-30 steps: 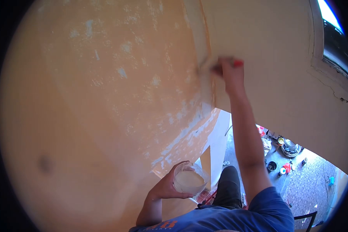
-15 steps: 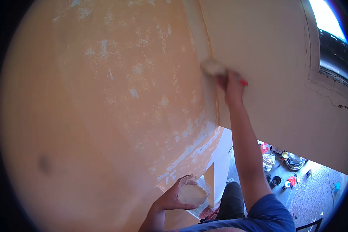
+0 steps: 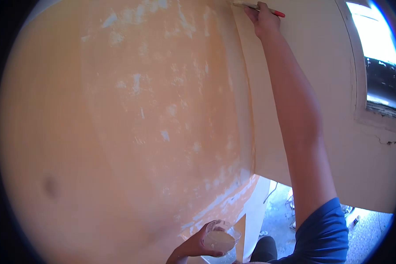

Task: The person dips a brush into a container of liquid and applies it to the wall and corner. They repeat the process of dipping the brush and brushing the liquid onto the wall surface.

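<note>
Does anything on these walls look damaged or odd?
Yes. The orange wall is blotched with pale, scraped-looking patches, thickest near its lower edge, and a dark crack runs through the cream plaster below the window frame at right.

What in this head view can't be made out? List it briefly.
- Paintbrush bristles: cut off by the top edge of the head view.
- Right hand fingers: their grip is turned away.
- Left hand wrist: cropped at the bottom edge.
- Cup contents: pale, depth unclear.
- Floor items: hidden by the arm, too small.
</note>
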Available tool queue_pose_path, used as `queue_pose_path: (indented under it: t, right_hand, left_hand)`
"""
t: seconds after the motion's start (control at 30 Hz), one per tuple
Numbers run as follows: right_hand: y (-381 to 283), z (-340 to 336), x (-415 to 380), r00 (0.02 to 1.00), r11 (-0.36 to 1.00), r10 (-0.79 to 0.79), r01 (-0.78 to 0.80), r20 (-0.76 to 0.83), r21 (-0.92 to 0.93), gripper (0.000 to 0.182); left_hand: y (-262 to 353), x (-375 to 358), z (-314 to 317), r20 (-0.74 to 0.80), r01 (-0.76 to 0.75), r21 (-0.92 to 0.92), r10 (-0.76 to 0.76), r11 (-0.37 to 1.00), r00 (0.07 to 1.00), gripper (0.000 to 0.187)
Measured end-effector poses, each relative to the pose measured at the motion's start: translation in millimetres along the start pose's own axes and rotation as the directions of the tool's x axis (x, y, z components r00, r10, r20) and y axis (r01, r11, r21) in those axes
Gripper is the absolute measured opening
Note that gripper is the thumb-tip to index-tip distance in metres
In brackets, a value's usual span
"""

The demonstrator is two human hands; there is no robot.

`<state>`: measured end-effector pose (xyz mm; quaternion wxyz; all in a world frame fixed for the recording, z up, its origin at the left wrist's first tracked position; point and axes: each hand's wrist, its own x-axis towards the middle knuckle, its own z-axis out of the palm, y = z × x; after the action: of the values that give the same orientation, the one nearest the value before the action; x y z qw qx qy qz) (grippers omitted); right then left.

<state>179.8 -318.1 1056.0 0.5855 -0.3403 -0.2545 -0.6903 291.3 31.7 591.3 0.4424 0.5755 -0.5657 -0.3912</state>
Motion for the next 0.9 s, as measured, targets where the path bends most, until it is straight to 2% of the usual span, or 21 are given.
queue_pose_path:
  t: [0.03, 0.07, 0.1, 0.13, 0.17, 0.3, 0.37, 0.47, 0.53, 0.57, 0.6, 0.63, 0.67, 0.7, 0.73, 0.77, 0.83, 0.87, 0.9]
  right_hand:
    - [0.4, 12.6, 7.2, 0.998, 0.999, 0.026, -0.024, -0.061, 0.032, 0.032]
    - [3.4, 22.5, 10.8, 0.991, 0.997, 0.058, -0.050, -0.122, 0.062, 0.033]
    - [10.7, 23.9, 19.7, 0.993, 0.996, 0.054, -0.047, -0.106, 0.070, 0.033]
    - [24.6, 16.1, 30.0, 0.996, 0.999, 0.019, -0.021, -0.086, -0.025, 0.035]
    - [37.2, 8.9, 34.3, 0.997, 0.992, -0.010, 0.001, -0.071, -0.124, 0.036]
    - [45.4, -17.4, -16.3, 0.991, 0.975, -0.091, 0.069, -0.097, -0.213, 0.027]
    - [35.7, -32.7, -46.7, 0.995, 0.923, -0.066, 0.034, -0.072, -0.382, 0.024]
    - [15.2, -29.6, -41.8, 0.994, 0.929, -0.069, 0.033, -0.085, -0.369, 0.024]
    - [16.5, -11.8, -5.8, 0.991, 0.947, -0.119, 0.096, -0.058, -0.305, 0.027]
    - [15.7, 3.9, 10.1, 0.992, 0.977, -0.117, 0.107, -0.047, -0.183, 0.027]
    - [17.1, 15.6, 22.1, 0.993, 0.992, -0.116, 0.114, -0.036, -0.058, 0.028]
    - [21.6, 22.1, 30.8, 0.992, 0.992, -0.117, 0.115, -0.035, -0.056, 0.028]
    - [26.6, 28.8, 38.2, 0.993, 0.989, -0.092, 0.083, -0.071, -0.118, 0.029]
    - [31.1, 31.0, 41.9, 0.992, 0.982, -0.068, 0.048, -0.108, -0.182, 0.030]
    - [36.9, 27.3, 41.5, 0.992, 0.982, -0.065, 0.045, -0.107, -0.184, 0.030]
    - [42.8, 19.5, 38.5, 0.994, 0.975, -0.074, 0.056, -0.077, -0.217, 0.030]
    - [47.9, 0.8, 20.1, 0.991, 0.964, -0.112, 0.091, -0.070, -0.250, 0.030]
    - [46.9, -8.4, 1.2, 0.986, 0.961, -0.140, 0.114, -0.087, -0.251, 0.029]
    - [48.2, -22.7, -15.4, 0.984, 0.956, -0.141, 0.107, -0.109, -0.274, 0.029]
  left_hand:
    - [8.1, -0.2, -1.7, -0.004, 0.019, 0.032, -0.019, 0.999, 1.000, 0.109]
    - [-22.1, 6.1, -5.4, -0.012, 0.007, 0.037, -0.007, 0.999, 1.000, 0.109]
    - [-77.1, 17.3, -8.4, -0.044, -0.170, 0.038, 0.171, 0.985, 0.984, 0.115]
    - [-106.7, 24.8, -12.8, -0.073, -0.337, 0.043, 0.339, 0.941, 0.938, 0.122]
    - [21.3, -13.1, -3.8, -0.029, -0.360, -0.013, 0.360, 0.933, 0.933, 0.122]
    - [-48.4, -10.8, -21.1, -0.025, -0.363, -0.054, 0.362, 0.930, 0.932, 0.121]
    - [-84.2, -11.3, -22.8, -0.023, -0.362, -0.084, 0.361, 0.928, 0.932, 0.120]
    - [-136.1, -4.6, -26.3, -0.036, -0.373, -0.109, 0.372, 0.921, 0.928, 0.120]
    - [-143.1, 23.4, -26.4, -0.045, -0.375, -0.112, 0.372, 0.920, 0.927, 0.119]
    - [-144.7, 45.3, -18.6, -0.048, -0.376, -0.114, 0.372, 0.920, 0.927, 0.119]
    - [-135.1, 45.8, -15.2, -0.051, -0.378, -0.111, 0.375, 0.919, 0.926, 0.119]
    - [-113.1, 41.8, -9.0, -0.152, -0.217, 0.006, 0.215, 0.976, 0.965, 0.119]
    - [-86.7, 37.2, -4.2, -0.267, -0.038, 0.103, 0.065, 0.994, 0.961, 0.120]
    - [-45.4, 24.1, -5.0, -0.268, -0.041, 0.104, 0.067, 0.994, 0.961, 0.120]
    - [4.1, 4.6, -9.3, -0.189, -0.188, 0.073, 0.199, 0.979, 0.962, 0.120]
    - [26.9, -4.9, -11.0, -0.112, -0.328, 0.025, 0.329, 0.944, 0.938, 0.120]
    - [-68.2, 37.7, -23.4, -0.114, -0.323, 0.042, 0.326, 0.945, 0.938, 0.121]
    - [-150.7, 50.6, -26.2, -0.121, -0.325, 0.067, 0.331, 0.943, 0.936, 0.121]
    - [-112.9, 39.2, -23.1, -0.115, -0.324, 0.061, 0.329, 0.944, 0.937, 0.121]
